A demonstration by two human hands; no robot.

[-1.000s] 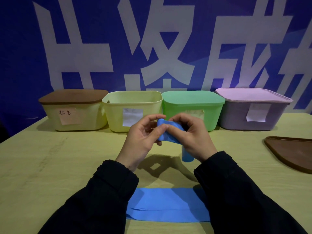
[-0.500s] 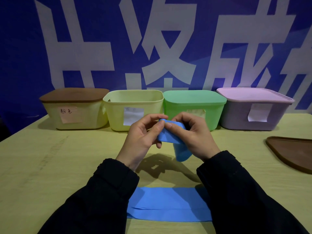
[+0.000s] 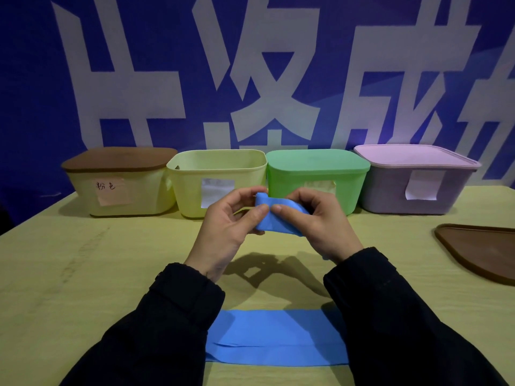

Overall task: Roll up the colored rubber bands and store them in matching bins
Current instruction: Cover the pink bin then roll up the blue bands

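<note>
- Head view: the left hand [image 3: 225, 229] and right hand [image 3: 317, 221] are raised above the table [image 3: 83, 274], each pinching the blue band [image 3: 278, 215] between thumb and fingers
- Position of the band: held in the air in front of the open yellow bin [image 3: 217, 179]; a partly formed roll sits at its upper edge between the two thumbs; how far the loose tail hangs behind the right hand cannot be told
- A second blue band [image 3: 276, 338] lies flat on the table between the sleeves, near the body
- Step in hand, by judgement: rolling the held band into a compact coil
- Procedure: keep both thumbs close to the roll, turn the coil with the fingertips and feed the tail under light tension so the layers stack squarely
- Caution: thin rubber is likely to spring open; do not release one hand before the other grips the coil across its end
- Bins in the row: brown-lidded bin [image 3: 119, 182], green bin [image 3: 317, 176], purple bin [image 3: 415, 179], all lidded; a loose brown lid [image 3: 482, 249] lies at right
- No blue bin is visible; most labels cannot be read, so the matching bin cannot be told
</note>
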